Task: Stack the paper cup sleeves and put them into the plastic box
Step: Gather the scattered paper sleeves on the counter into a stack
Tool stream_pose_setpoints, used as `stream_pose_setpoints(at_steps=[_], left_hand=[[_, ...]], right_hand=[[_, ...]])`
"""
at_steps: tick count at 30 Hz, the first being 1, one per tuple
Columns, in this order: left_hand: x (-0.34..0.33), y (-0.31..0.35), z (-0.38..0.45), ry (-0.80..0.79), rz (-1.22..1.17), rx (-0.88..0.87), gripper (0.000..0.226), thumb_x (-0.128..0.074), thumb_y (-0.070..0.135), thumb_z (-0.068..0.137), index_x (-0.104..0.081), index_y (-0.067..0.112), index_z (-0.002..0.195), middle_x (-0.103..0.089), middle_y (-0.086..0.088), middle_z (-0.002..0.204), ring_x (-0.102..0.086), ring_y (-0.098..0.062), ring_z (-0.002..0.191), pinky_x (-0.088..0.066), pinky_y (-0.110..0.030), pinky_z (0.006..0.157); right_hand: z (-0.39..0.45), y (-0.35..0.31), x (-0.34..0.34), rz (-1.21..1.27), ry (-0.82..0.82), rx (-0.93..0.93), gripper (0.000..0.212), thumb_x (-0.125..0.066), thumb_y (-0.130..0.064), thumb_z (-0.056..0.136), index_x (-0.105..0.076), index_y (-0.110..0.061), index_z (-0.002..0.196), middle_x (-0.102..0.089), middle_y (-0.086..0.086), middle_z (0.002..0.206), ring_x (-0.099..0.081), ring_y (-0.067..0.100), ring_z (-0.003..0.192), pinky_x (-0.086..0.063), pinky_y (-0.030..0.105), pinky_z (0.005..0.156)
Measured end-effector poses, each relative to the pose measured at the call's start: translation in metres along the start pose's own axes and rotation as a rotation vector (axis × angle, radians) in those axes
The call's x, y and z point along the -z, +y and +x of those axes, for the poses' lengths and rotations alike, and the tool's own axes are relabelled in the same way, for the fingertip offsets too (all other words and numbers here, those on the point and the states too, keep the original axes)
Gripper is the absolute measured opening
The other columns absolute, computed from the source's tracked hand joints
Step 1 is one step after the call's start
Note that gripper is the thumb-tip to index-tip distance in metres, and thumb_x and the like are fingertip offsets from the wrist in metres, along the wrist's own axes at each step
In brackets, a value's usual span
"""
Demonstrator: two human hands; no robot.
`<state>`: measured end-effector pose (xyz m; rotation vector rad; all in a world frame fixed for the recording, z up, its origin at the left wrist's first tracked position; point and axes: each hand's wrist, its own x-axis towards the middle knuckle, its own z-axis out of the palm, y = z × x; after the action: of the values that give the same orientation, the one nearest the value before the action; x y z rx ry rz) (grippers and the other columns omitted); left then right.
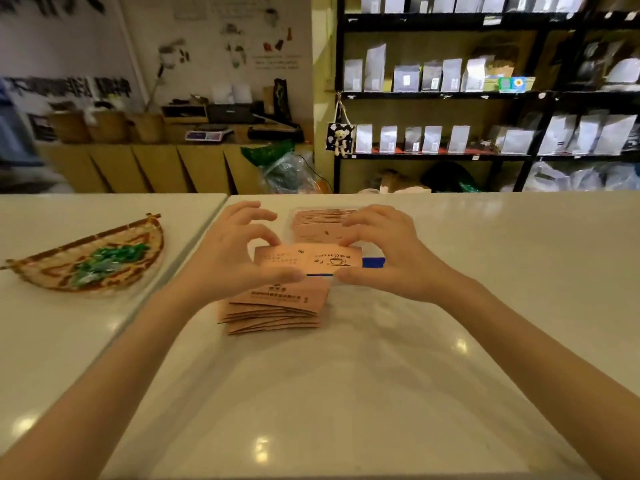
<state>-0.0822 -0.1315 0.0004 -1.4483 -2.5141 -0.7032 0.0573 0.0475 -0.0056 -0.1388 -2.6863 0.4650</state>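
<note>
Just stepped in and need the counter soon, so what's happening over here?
A person is sorting paper cup sleeves at the white counter. The left hand and right hand together hold one flat sleeve by its ends above a loose pile of sleeves. Just beyond, a clear plastic box already holds more sleeves. A woven tray sits off to the left, untouched.

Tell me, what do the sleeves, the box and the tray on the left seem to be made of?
Sleeves: thin brown cardboard, matte, with dark print and layered flat edges in the pile. Box: probably clear plastic, since sleeves inside show through; blue edge. Tray: apparently woven bamboo or straw, with a visible weave pattern.
</note>
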Motion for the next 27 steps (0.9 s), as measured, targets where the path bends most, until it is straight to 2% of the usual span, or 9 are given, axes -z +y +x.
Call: stream_pose_setpoints(at_steps=[4, 7, 11, 14, 17, 20, 22, 24, 27], left_hand=[[0.004, -0.023, -0.015, -0.061, 0.010, 0.098, 0.067, -0.060, 0.068, 0.047, -0.063, 0.027, 0.101, -0.042, 0.009, 0.139, -0.017, -0.012, 0.136, -0.013, -0.039, 0.112], [0.003, -0.033, -0.023, -0.101, 0.012, 0.154, 0.077, -0.054, 0.071, 0.042, -0.063, 0.027, 0.104, -0.043, 0.009, 0.138, -0.018, -0.012, 0.136, -0.015, -0.039, 0.112], [-0.007, -0.042, -0.030, -0.118, 0.047, 0.181, 0.070, -0.060, 0.068, 0.052, -0.061, 0.028, 0.109, -0.045, 0.007, 0.137, -0.022, -0.014, 0.135, -0.019, -0.041, 0.112], [-0.013, -0.045, -0.034, -0.127, 0.027, 0.190, 0.068, -0.064, 0.065, 0.056, -0.059, 0.028, 0.113, -0.046, 0.006, 0.137, -0.025, -0.015, 0.135, -0.022, -0.041, 0.111], [-0.013, -0.045, -0.037, -0.134, -0.007, 0.194, 0.074, -0.062, 0.069, 0.055, -0.056, 0.029, 0.117, -0.045, 0.005, 0.138, -0.026, -0.015, 0.134, -0.022, -0.040, 0.111], [-0.007, -0.043, -0.039, -0.127, -0.106, 0.262, 0.067, -0.059, 0.063, 0.065, -0.052, 0.027, 0.121, -0.044, 0.005, 0.139, -0.029, -0.014, 0.133, -0.021, -0.037, 0.109], [-0.004, -0.044, -0.038, -0.124, -0.183, 0.326, 0.055, -0.052, 0.054, 0.076, -0.052, 0.024, 0.123, -0.046, 0.003, 0.138, -0.035, -0.015, 0.129, -0.025, -0.035, 0.105], [-0.003, -0.046, -0.035, -0.164, -0.258, 0.458, 0.054, -0.045, 0.053, 0.081, -0.054, 0.020, 0.123, -0.047, -0.002, 0.139, -0.039, -0.020, 0.127, -0.028, -0.036, 0.104], [-0.003, -0.051, -0.033, -0.288, -0.305, 0.676, 0.057, -0.045, 0.057, 0.080, -0.059, 0.017, 0.118, -0.044, -0.006, 0.141, -0.038, -0.027, 0.129, -0.028, -0.040, 0.105]], right_hand=[[0.012, -0.013, -0.024, -0.026, -0.066, 0.064, 0.061, -0.050, -0.064, 0.065, -0.059, -0.029, 0.114, -0.044, -0.007, 0.138, -0.021, 0.013, 0.133, -0.006, 0.033, 0.108], [0.016, -0.019, -0.037, -0.014, -0.128, 0.053, 0.060, -0.051, -0.063, 0.067, -0.057, -0.030, 0.116, -0.033, -0.006, 0.147, -0.012, 0.013, 0.138, 0.000, 0.039, 0.112], [0.018, -0.019, -0.048, -0.043, -0.161, 0.060, 0.052, -0.057, -0.058, 0.073, -0.056, -0.029, 0.115, -0.021, -0.007, 0.153, -0.002, 0.012, 0.141, 0.005, 0.037, 0.112], [0.017, -0.016, -0.053, -0.085, -0.210, 0.049, 0.056, -0.056, -0.060, 0.073, -0.054, -0.028, 0.119, -0.017, -0.006, 0.154, 0.001, 0.014, 0.141, 0.006, 0.038, 0.113], [0.016, -0.015, -0.054, -0.075, -0.261, 0.005, 0.062, -0.053, -0.062, 0.073, -0.049, -0.030, 0.125, -0.017, -0.007, 0.154, 0.001, 0.014, 0.141, 0.004, 0.040, 0.114], [0.013, -0.014, -0.050, 0.015, -0.172, 0.015, 0.060, -0.050, -0.061, 0.076, -0.047, -0.029, 0.127, -0.027, -0.007, 0.150, -0.011, 0.012, 0.139, -0.009, 0.040, 0.114], [0.011, -0.012, -0.045, 0.079, -0.064, -0.017, 0.051, -0.052, -0.054, 0.079, -0.052, -0.026, 0.121, -0.042, -0.006, 0.141, -0.029, 0.013, 0.132, -0.026, 0.037, 0.109], [0.008, -0.011, -0.041, 0.150, -0.005, -0.105, 0.035, -0.055, -0.045, 0.081, -0.058, -0.023, 0.108, -0.060, -0.004, 0.117, -0.052, 0.015, 0.109, -0.047, 0.035, 0.091], [0.007, -0.012, -0.038, 0.338, -0.052, -0.334, 0.026, -0.054, -0.042, 0.082, -0.064, -0.018, 0.086, -0.066, -0.003, 0.076, -0.058, 0.012, 0.064, -0.052, 0.030, 0.066]])
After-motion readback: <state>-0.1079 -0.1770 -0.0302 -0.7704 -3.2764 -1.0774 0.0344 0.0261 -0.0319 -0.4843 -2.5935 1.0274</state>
